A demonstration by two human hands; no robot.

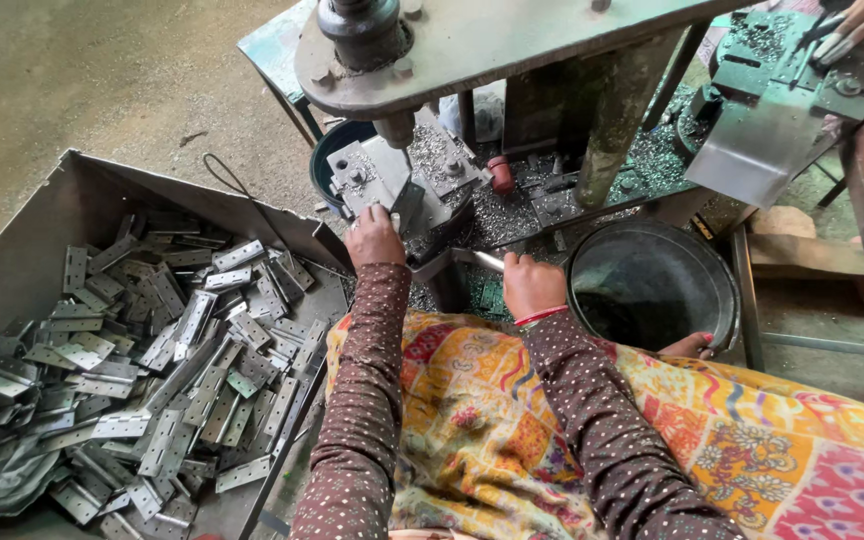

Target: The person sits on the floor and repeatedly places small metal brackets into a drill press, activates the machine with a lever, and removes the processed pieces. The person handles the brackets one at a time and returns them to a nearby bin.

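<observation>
The hinge plates [152, 370] heaped in the grey metal bin [22, 260] are dull silver; the press machine [472, 60] is grey steel with a greenish table edge; the bucket [652, 285] is black; both sleeves [362, 420] are brown with white dots; the lap cloth [752, 440] is yellow-orange with red and green florals; a red bangle [540, 316] circles one wrist

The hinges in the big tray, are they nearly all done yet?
Cannot say which are finished. A large heap of metal hinge plates fills the tray. Metal shavings lie around the press, so some work looks done. In hand now: the left hand is at the press fixture, and the right hand grips a metal handle. The heap suggests plenty remains.
</observation>
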